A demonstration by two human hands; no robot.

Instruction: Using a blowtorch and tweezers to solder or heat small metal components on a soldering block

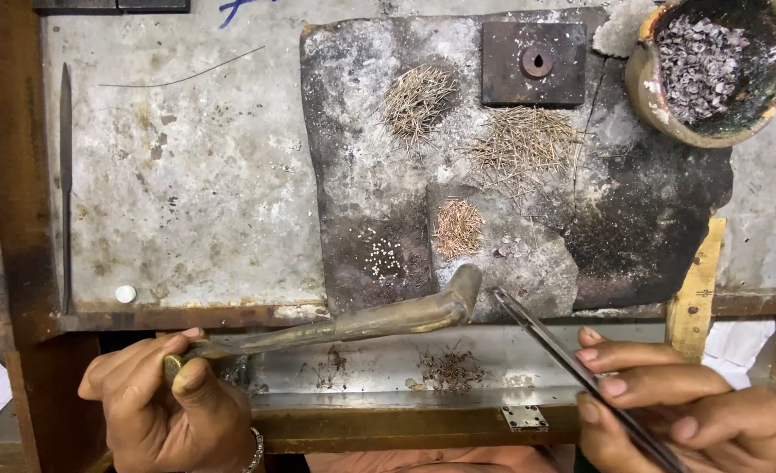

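Note:
My left hand (164,398) grips a long brass blowpipe (361,322) whose bent tip points up at the lower edge of a dark, scorched slab (633,219). My right hand (668,407) holds slim metal tweezers (545,337); their tips lie just right of the pipe's tip. On the slab sit two heaps of thin wire pins (418,98) (528,140), a small coppery heap (458,228) and a cluster of tiny pale beads (383,256).
A clay bowl (646,79) of grey flakes stands at the top right. A square metal block with a hole (534,63) lies on the slab's top. A long file (65,175) rests at the left. Below the bench edge, a metal tray (388,368) holds scraps.

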